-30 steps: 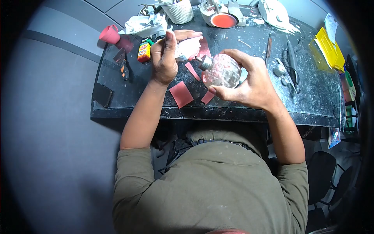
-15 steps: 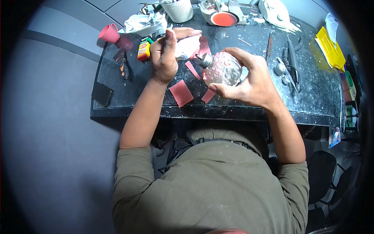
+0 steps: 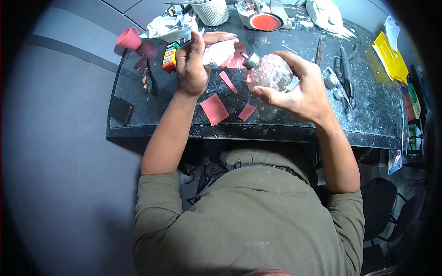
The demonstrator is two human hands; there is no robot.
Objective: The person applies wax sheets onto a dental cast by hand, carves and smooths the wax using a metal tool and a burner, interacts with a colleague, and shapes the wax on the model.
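Dark and white-flecked, the worktop (image 3: pixel 156 112) spreads under bright light, and both hands are up over it! Fingers first: on the left hand (image 3: pixel 193 69) they stretch out along the far side of a white lump (image 3: pixel 216 54) marked with pink, thumb standing up, the grip underneath hidden from us. Over on the right hand (image 3: pixel 306 92), the fingers curve round a clear round bottle (image 3: pixel 275 76), thumb low, forefinger high, pinching it from both sides. It's held above the worktop, tilted, pink smears on the glass, its metal neck (image 3: pixel 252 60) pointing toward the lump, near but apart. Just below lie a pink square (image 3: pixel 214 109), a narrow pink strip (image 3: pixel 228 82) and a small pink piece (image 3: pixel 247 112). Moving out left, there's a yellow-and-red box (image 3: pixel 169 60), then a knife (image 3: pixel 147 83) with an orange-and-black handle, and a pink cup (image 3: pixel 129 39) at the edge. Out right, a silver ball (image 3: pixel 330 82) sits beside a dark corded tool (image 3: pixel 345 64), and farther back, a pan (image 3: pixel 265 22) shows orange-red inside.
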